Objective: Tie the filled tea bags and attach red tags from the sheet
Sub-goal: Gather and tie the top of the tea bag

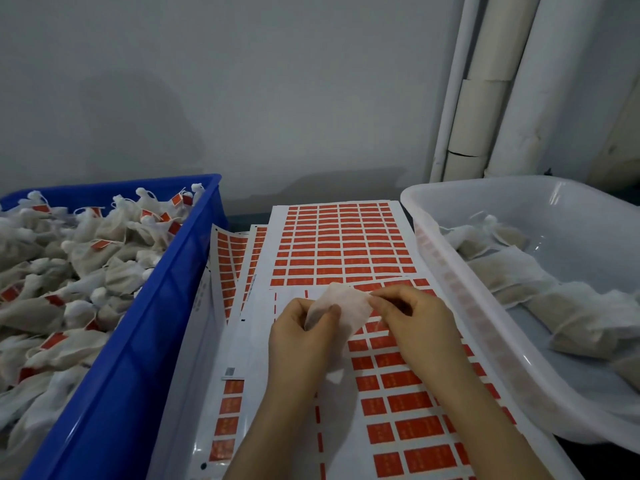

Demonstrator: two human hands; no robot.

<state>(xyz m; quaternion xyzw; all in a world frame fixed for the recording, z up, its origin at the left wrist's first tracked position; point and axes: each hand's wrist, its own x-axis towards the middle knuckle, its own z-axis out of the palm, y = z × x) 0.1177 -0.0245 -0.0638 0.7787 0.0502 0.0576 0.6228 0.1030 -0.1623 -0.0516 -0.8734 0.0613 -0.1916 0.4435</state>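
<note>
grip: left hand (300, 336) and right hand (415, 323) each pinch an edge of the tea bag (341, 308)
location: held over near tag sheet (398, 382), between blue crate (145, 341) and white tub (450, 271)
risk: neck slips, filling spills onto tags
cause: thin fabric, light pinch

You have two hands in view, the left hand (300, 336) and the right hand (420, 327), with one tea bag (341, 306) between them. Two bins flank you: one blue crate (145, 341) heaped with tied, tagged bags (79, 271), too many to count, and one clear tub (485, 327) holding about five or six untied filled bags (512, 271). At least four tag sheets (343, 244) overlap between the bins, each with dozens of red tags (419, 427).
</note>
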